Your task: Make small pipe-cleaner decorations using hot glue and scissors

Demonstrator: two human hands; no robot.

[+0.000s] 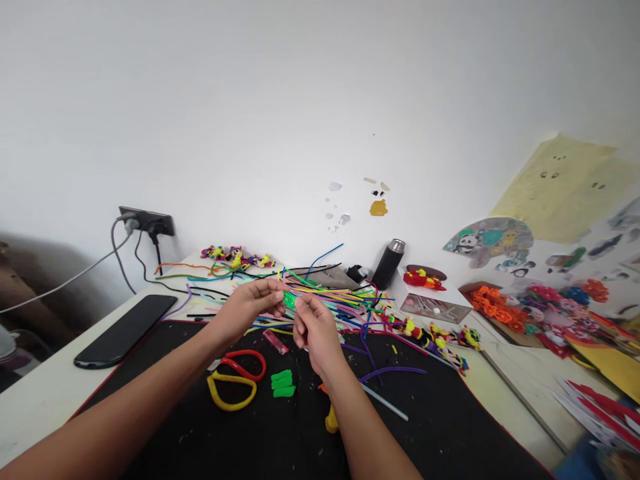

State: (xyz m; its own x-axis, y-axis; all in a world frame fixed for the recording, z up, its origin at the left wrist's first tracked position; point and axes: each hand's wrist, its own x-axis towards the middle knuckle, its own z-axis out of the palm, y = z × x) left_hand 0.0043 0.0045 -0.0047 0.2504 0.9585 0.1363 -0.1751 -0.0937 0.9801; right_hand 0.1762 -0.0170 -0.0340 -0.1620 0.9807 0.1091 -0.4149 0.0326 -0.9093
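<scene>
Head view: a small green piece (289, 300) is pinched between the narrowed fingers of the left hand (257, 298) and the right hand (317, 328), above the black mat (425, 427). Two-handed handling appears under way; for any next move, light, coordinated pinching seems called for.

A bright green strip (289, 299) shows between the hands (290, 312). Below them, solid green folded pieces (283, 384) lie on a black mat (230, 440) edged in red, right of one red fuzzy loop (245, 365) and one yellow fuzzy loop (231, 392). Beyond the hands, fuzzy stems (345, 297) mix pink, yellow, blue, green and black.
</scene>
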